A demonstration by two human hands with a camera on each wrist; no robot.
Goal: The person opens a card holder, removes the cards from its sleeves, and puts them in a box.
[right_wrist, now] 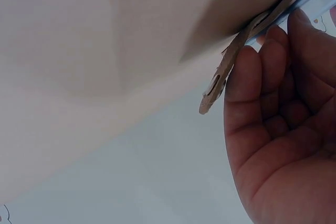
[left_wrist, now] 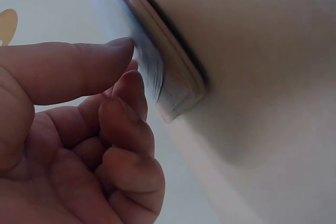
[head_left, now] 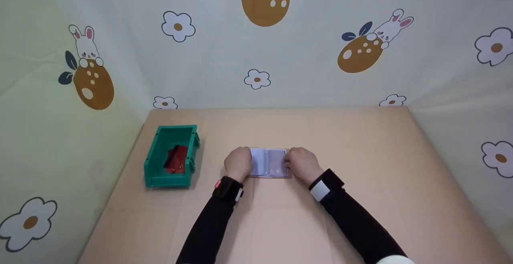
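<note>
An opened card holder [head_left: 266, 163] with clear plastic sleeves lies spread on the table, its spine running between my two hands. My left hand [head_left: 239, 163] pinches the sleeves at its left edge. In the left wrist view the thumb [left_wrist: 100, 59] lies on the sleeves [left_wrist: 149, 66], with the other fingers curled below. My right hand [head_left: 303, 163] pinches the right edge between thumb and fingers. The right wrist view shows a brown flap [right_wrist: 224, 74] sticking out beside the curled fingers [right_wrist: 245, 74].
To the left stands a green plastic bin [head_left: 167, 182]. Red and dark wallet-like items [head_left: 178, 160] lie inside it. The brown table [head_left: 352, 136] runs back to a patterned curtain [head_left: 216, 55], which also hangs along both sides.
</note>
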